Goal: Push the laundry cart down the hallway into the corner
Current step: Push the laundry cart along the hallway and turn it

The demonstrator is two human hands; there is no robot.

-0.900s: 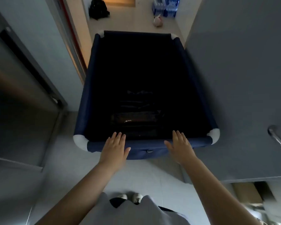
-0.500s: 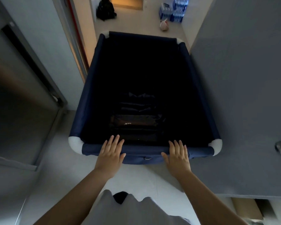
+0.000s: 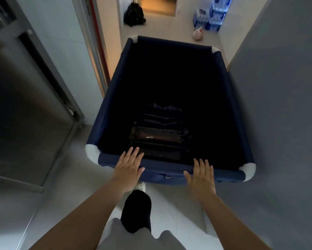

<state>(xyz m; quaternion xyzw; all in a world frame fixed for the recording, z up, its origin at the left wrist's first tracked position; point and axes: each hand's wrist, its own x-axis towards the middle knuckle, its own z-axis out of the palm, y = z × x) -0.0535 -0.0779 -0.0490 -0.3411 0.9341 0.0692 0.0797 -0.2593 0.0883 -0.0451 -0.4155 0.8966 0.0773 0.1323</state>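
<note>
The laundry cart (image 3: 104, 112) is a deep navy fabric bin with white corner caps, filling the middle of a narrow hallway. A dark bundle (image 3: 160, 136) lies at its bottom near me. My left hand (image 3: 129, 167) lies flat on the cart's near rim, fingers spread and pointing forward. My right hand (image 3: 202, 177) presses flat against the same rim further right. Neither hand wraps around the rim.
A grey wall (image 3: 277, 105) runs close along the cart's right side. A metal door frame (image 3: 48, 73) and a red-edged door (image 3: 99, 33) stand on the left. Ahead on the floor are a black bag (image 3: 134, 15), packs of water bottles (image 3: 213, 15) and a pale bag (image 3: 198, 35).
The cart has rolled forward down the hallway with both palms on its rim. The far floor objects look nearer, and my leg has stepped forward under the rim.
</note>
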